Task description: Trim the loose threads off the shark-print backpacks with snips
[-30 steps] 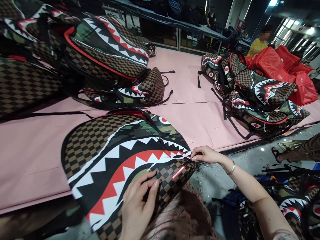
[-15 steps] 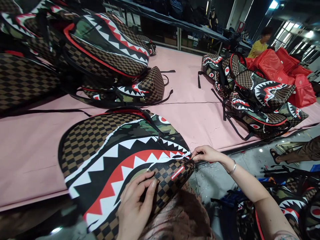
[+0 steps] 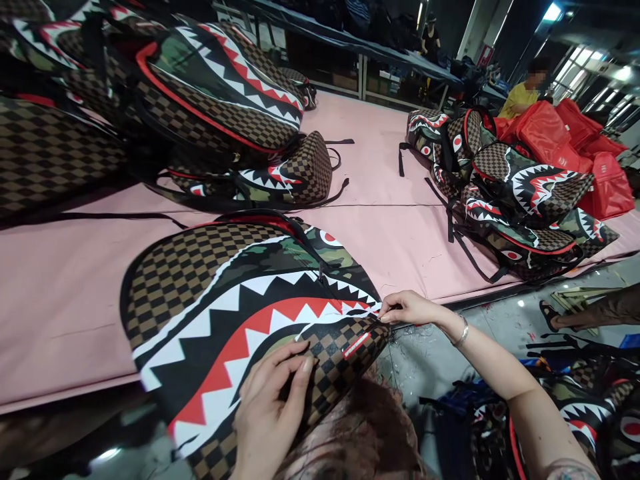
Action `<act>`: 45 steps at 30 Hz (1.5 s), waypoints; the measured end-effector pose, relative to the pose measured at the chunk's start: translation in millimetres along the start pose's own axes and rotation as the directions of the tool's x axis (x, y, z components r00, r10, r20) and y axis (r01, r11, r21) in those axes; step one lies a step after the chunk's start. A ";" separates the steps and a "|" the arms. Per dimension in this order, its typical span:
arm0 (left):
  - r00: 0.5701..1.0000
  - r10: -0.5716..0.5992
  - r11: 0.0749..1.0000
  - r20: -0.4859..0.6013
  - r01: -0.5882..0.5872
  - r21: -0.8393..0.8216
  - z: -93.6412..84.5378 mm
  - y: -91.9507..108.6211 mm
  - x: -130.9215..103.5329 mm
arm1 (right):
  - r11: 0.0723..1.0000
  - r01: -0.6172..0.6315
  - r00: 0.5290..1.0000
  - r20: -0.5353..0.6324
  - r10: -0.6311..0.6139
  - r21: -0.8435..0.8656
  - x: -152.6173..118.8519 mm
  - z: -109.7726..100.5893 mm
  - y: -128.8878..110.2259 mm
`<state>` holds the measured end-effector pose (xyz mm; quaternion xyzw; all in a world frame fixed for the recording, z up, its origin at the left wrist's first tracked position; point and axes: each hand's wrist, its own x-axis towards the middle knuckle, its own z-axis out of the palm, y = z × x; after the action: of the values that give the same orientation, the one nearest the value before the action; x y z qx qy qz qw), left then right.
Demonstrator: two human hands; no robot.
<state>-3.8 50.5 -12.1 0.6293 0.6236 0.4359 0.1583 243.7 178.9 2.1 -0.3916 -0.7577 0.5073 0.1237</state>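
Backpack [image 3: 250, 330] is pinched at one edge by the right hand [image 3: 413, 309] and touched by the left hand [image 3: 265, 399] (grip unclear).

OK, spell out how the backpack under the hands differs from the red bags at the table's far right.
Look: the backpack mixes brown check, camouflage and a toothed mouth print; the red bags are mostly plain red.
Place: the backpack extends past the near edge; the red bags are heaped farther off.
Contact: the left hand and right hand touch the backpack, not the red bags.
Shared: both rest on the pink table.
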 end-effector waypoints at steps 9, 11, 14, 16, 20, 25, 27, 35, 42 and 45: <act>1.000 -0.004 1.000 -0.013 0.004 -0.024 -0.9 1.2 2.1 | 0.999 0.020 0.999 0.038 -0.019 -0.031 5.3 12.0 -8.5; 1.000 -0.001 1.000 -0.017 0.001 -0.029 0.2 -0.2 1.2 | 0.997 0.022 0.999 0.042 -0.019 -0.072 6.0 14.5 -14.2; 0.999 -0.007 0.999 -0.035 0.006 -0.033 2.2 -4.3 -1.3 | 0.987 0.018 0.999 0.030 -0.014 -0.158 7.1 18.0 -24.8; 0.999 -0.010 0.999 -0.039 0.009 -0.030 2.5 -6.5 -2.7 | 0.980 0.026 0.999 0.024 -0.022 -0.199 7.4 20.5 -31.5; 0.999 -0.007 1.000 -0.048 0.005 -0.028 -1.6 -6.3 -3.8 | 0.975 0.063 0.998 0.009 -0.063 -0.214 5.8 22.7 -34.9; 0.998 -0.019 0.999 -0.065 0.017 -0.031 -8.6 -7.3 -5.9 | 0.998 0.008 0.999 -0.048 -0.012 -0.067 -0.2 10.6 -12.8; 0.997 -0.010 0.999 -0.070 0.008 -0.036 -8.5 -9.8 -6.8 | 1.000 -0.011 0.999 -0.046 0.010 -0.022 -1.6 5.5 -3.2; 0.994 0.042 0.999 -0.096 -0.045 -0.022 -6.9 -14.9 -8.3 | 0.996 0.024 1.000 0.016 -0.023 -0.087 2.6 11.6 -8.0; 0.991 0.056 0.997 -0.121 -0.062 -0.046 -9.1 -20.4 -10.4 | 0.982 0.059 0.998 0.026 -0.055 -0.181 5.2 21.1 -27.6; 0.992 0.048 0.997 -0.121 -0.054 -0.049 -9.4 -20.2 -10.6 | 0.963 0.061 0.998 0.018 -0.058 -0.261 6.4 25.8 -37.3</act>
<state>-22.2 41.0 -25.4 0.6134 0.6041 0.4929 0.1260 207.0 159.5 21.3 -0.3790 -0.8300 0.4009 0.0821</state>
